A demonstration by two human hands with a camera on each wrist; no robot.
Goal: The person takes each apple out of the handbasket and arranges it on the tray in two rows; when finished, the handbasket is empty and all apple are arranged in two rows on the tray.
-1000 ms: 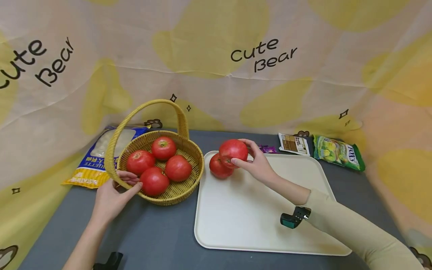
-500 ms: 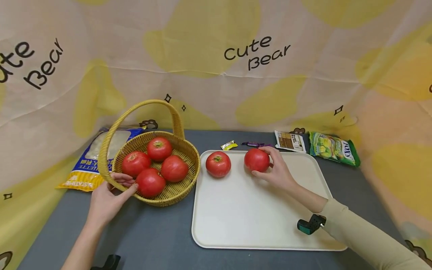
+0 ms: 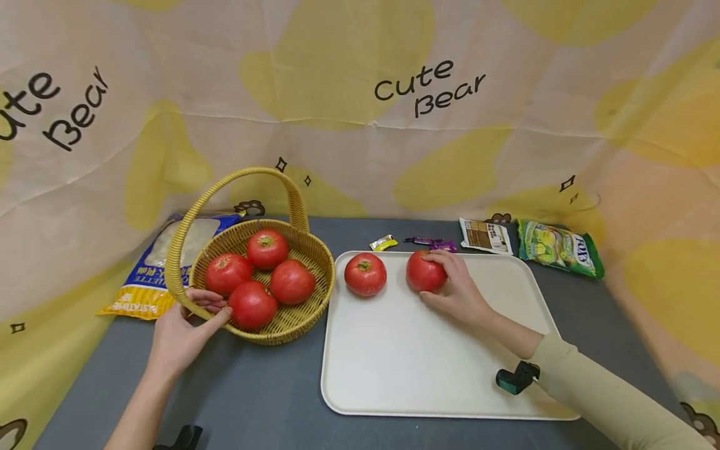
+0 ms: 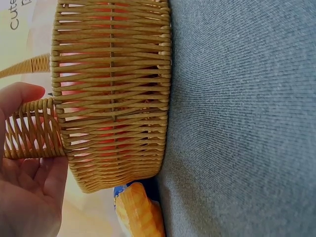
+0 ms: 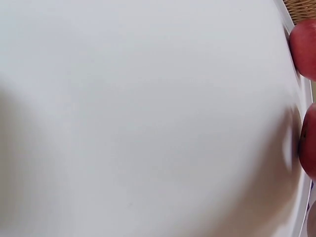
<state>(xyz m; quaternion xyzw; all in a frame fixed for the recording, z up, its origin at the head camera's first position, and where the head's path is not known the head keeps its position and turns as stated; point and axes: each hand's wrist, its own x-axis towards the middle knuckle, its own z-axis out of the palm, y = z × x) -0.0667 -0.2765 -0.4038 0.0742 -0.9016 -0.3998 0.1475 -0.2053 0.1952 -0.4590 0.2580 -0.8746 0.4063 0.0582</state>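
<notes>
A yellow wicker basket [image 3: 270, 339] stands on the left, several red tomatoes [image 3: 253, 305] inside it. My left hand [image 3: 177, 334] grips the base of the basket's arched handle [image 3: 179, 250]; in the left wrist view, thumb and fingers wrap the woven handle [image 4: 32, 131] beside the basket wall [image 4: 111, 74]. On the right, my right hand [image 3: 460, 292] holds a tomato [image 3: 422, 273] at the far side of a white tray [image 3: 405, 362], thumb in front and fingers over its top. A second tomato [image 3: 365, 275] rests on the tray to its left, a gap between them.
Behind the tray lie a yellow candy [image 3: 384, 243], purple-wrapped candies [image 3: 443, 246], a brown-and-white packet [image 3: 485, 236] and a green snack bag [image 3: 559, 248]. A blue-and-yellow pasta bag [image 3: 149, 290] lies behind the basket, near the printed cloth backdrop [image 3: 337, 156].
My right hand has carried its tomato rightward and down from in front of the other tomato to a spot beside it on the tray. The left hand has kept its grip on the handle.
</notes>
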